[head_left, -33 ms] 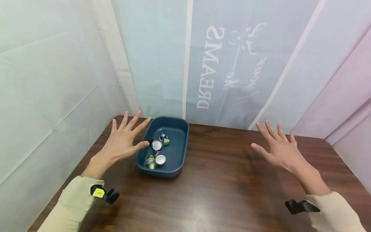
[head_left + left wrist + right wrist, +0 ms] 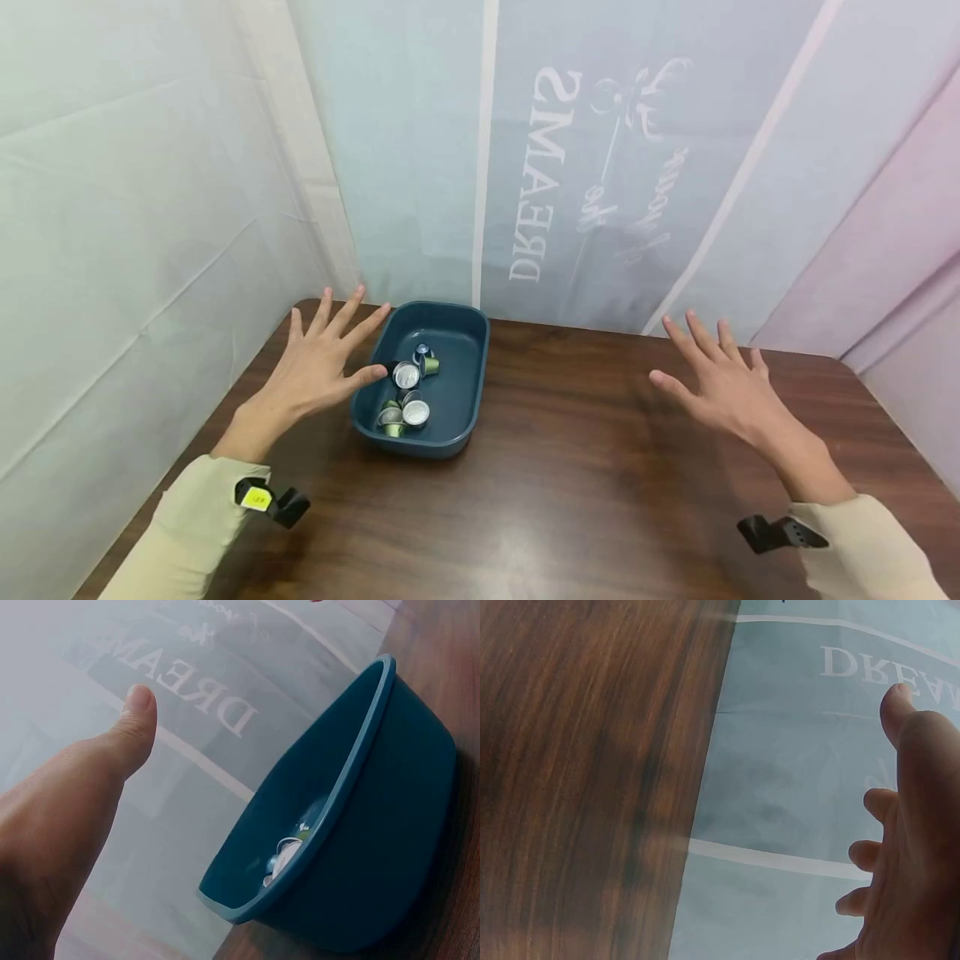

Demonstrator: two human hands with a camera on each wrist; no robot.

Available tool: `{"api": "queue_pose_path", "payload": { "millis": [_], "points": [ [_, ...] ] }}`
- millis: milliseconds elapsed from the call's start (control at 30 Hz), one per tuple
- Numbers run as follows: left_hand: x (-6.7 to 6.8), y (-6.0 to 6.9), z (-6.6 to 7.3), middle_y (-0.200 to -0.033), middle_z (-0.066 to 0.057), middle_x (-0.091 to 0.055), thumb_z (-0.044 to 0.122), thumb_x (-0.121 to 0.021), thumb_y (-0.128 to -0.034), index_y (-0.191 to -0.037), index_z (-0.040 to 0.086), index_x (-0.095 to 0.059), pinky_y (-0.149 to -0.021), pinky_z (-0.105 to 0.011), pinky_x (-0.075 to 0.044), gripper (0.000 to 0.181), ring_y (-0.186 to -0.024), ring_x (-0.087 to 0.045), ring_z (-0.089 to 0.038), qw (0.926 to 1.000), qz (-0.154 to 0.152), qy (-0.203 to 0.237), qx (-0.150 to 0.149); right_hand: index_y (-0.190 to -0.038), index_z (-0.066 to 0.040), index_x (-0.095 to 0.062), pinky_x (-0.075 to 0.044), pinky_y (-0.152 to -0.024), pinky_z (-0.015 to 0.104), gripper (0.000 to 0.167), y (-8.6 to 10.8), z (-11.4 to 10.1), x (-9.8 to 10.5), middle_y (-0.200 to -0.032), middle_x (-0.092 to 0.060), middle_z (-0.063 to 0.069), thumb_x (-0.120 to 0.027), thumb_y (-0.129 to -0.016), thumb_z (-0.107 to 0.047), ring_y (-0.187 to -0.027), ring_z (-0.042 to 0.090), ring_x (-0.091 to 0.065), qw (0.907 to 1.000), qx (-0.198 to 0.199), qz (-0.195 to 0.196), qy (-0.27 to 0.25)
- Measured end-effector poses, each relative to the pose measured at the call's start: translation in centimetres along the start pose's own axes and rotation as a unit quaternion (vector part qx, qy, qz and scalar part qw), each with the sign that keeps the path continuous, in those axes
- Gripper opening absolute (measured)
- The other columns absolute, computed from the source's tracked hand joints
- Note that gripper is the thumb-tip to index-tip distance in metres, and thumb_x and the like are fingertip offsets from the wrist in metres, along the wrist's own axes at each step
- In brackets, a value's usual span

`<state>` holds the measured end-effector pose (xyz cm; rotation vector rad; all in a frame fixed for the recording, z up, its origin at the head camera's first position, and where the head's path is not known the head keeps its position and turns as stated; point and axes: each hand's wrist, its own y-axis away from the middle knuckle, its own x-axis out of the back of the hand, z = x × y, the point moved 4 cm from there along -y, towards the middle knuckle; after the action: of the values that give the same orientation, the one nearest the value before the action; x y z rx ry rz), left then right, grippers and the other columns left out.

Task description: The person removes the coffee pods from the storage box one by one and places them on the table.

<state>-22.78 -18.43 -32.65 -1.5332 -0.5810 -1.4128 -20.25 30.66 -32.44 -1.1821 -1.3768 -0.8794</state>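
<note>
Dark blue bin (image 2: 459, 375) holds foil-lidded capsules (image 2: 416, 412) (some green); curtain (image 2: 637, 275) reads mirrored "DREAMS"; left hand (image 2: 317, 363) and right hand (image 2: 723, 383) released, outspread.

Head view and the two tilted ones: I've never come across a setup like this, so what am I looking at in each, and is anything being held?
There is no robot here, just a person's two bare hands. The head view comes from a camera worn on the head, looking forward and down. Each tilted picture comes from a camera on one wrist.

A dark blue tub stands on a brown wooden table, with several small capsules lying inside. Behind the table hangs a pale cloth with white lettering.

The left hand is spread near the tub; the right hand is spread farther off. Neither holds anything.
</note>
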Motion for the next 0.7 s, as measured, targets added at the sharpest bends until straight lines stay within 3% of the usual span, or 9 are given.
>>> {"api": "queue_pose_path", "payload": {
  "millis": [700],
  "points": [
    [0.3, 1.3, 0.0, -0.160, -0.009, -0.008, 0.070, -0.040, -0.0892, -0.154, 0.032, -0.018, -0.096, -0.078, -0.004, 0.079, -0.141, -0.001, -0.046, 0.9982, 0.051, 0.032, -0.003, -0.155, -0.026, -0.003, -0.007, -0.091, 0.078, 0.080, 0.0, -2.1, 0.5, -0.159, -0.001, 0.016, -0.047, -0.095, -0.055, -0.139, 0.048, 0.008, 0.9994, 0.022, 0.028, -0.005]
  ]
}}
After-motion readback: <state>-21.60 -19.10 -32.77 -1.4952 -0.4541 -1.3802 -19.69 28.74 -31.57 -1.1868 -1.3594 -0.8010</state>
